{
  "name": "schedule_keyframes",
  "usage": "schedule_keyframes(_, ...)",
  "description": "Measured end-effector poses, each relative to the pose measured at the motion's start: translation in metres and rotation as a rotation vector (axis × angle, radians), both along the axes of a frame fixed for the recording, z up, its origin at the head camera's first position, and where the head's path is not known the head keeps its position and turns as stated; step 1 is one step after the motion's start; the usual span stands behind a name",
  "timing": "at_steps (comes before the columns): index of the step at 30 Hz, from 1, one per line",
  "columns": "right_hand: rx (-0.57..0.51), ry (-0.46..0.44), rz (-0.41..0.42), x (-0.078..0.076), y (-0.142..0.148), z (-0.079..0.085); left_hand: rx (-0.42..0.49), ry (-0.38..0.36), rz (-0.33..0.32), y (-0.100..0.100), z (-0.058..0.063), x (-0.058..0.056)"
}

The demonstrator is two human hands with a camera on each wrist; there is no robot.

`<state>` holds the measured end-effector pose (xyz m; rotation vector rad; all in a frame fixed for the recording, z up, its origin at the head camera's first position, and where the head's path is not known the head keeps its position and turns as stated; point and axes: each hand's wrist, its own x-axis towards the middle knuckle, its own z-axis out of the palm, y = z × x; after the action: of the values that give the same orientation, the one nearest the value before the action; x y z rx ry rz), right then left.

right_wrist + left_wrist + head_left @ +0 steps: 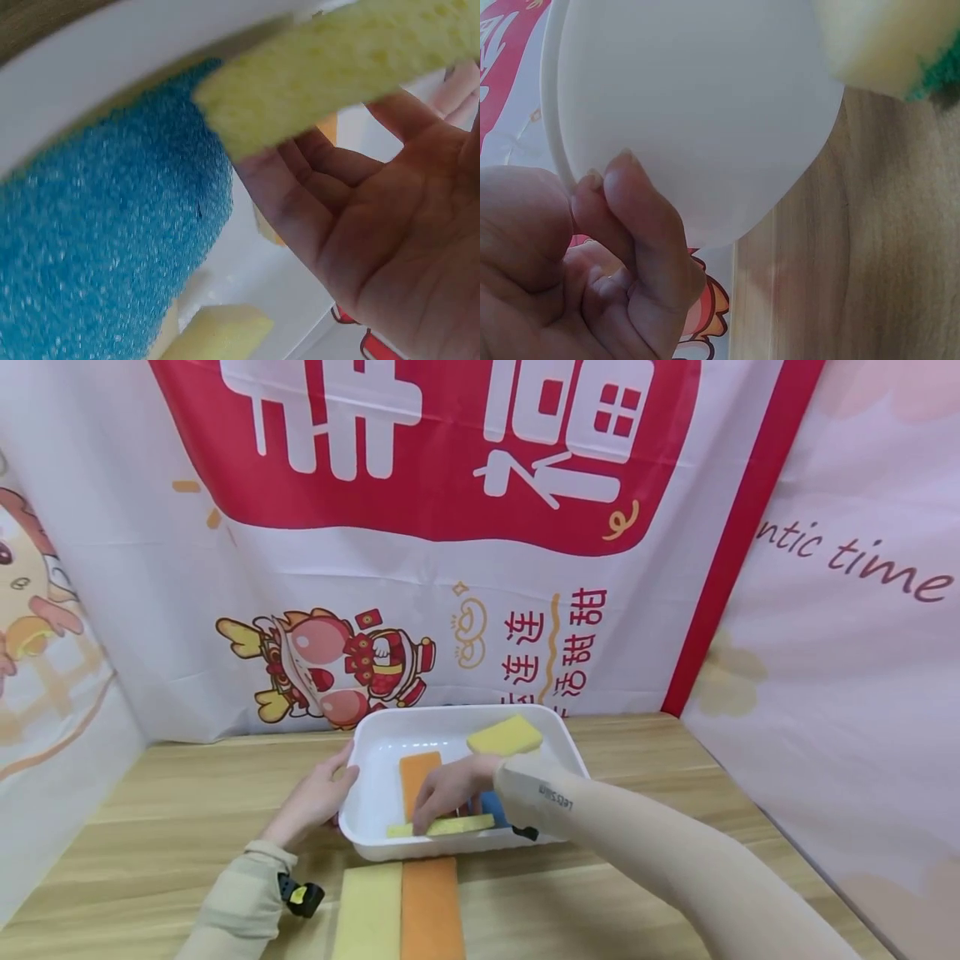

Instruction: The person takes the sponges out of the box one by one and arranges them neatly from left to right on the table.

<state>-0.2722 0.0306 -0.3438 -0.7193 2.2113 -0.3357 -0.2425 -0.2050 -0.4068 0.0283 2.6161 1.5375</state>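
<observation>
At lower centre of frame, yellow sponge (459, 825) pinched beneath right hand (448, 787), inside white tray (377, 793), left hand (321, 792) gripping tray's rim.

Right sleeve (660, 852): "Letsslim", dark print, upside down.
Right-hand cloth (847, 693): "ntic time", its start not showing.
Back cloth (420, 560): sideways red characters, including 连连 and 甜甜.
Red panel (442, 510): big white characters, 福 legible, another cut off.
</observation>
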Motion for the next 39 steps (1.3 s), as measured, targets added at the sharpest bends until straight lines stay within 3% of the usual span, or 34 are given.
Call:
schedule_keyframes(6, -0.005, 0.070, 0.026, 0.003, -0.002, -0.002, 0.022, -0.011, 0.009, 0.002, 0.001, 0.001)
schedule_keyframes(25, -0.012, 0.105, 0.029, 0.006, -0.007, -0.008, 0.018, -0.038, 0.009, 0.002, -0.001, -0.001)
schedule_keyframes(31, 0.029, 0.105, 0.017, 0.008, -0.013, -0.007, 0.036, -0.035, 0.006, 0.000, -0.001, -0.001)
schedule_keyframes(39, 0.081, 0.173, 0.004, 0.011, -0.020, -0.008, 0.051, -0.035, 0.003, 0.000, -0.002, -0.002)
